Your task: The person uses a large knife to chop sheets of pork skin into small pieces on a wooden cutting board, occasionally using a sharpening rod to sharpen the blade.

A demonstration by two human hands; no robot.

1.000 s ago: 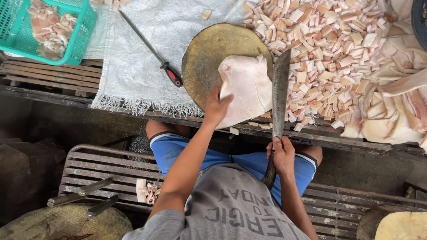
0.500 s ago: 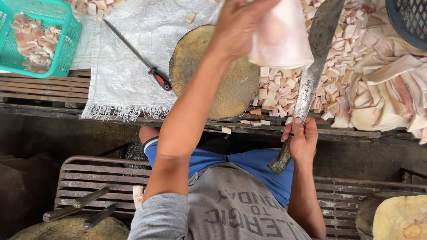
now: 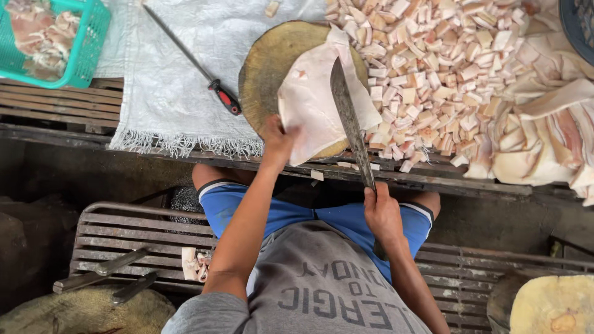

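Gripping pork slab (image 3: 318, 105) — left hand (image 3: 278, 139) beneath

a pale, pinkish-white slab of pork skin (image 3: 315, 102) lay draped flat over a round wooden chopping block (image 3: 272, 68) at the near edge of the desk, its lower corner overhanging the block. a long, dark-bladed cleaver (image 3: 349, 120) rested edge-down across the slab, angled from the block's middle back past the desk's near edge.

No packages, labels, signs or screens are to be seen anywhere in the scene, near or far, left or right, at this moment.
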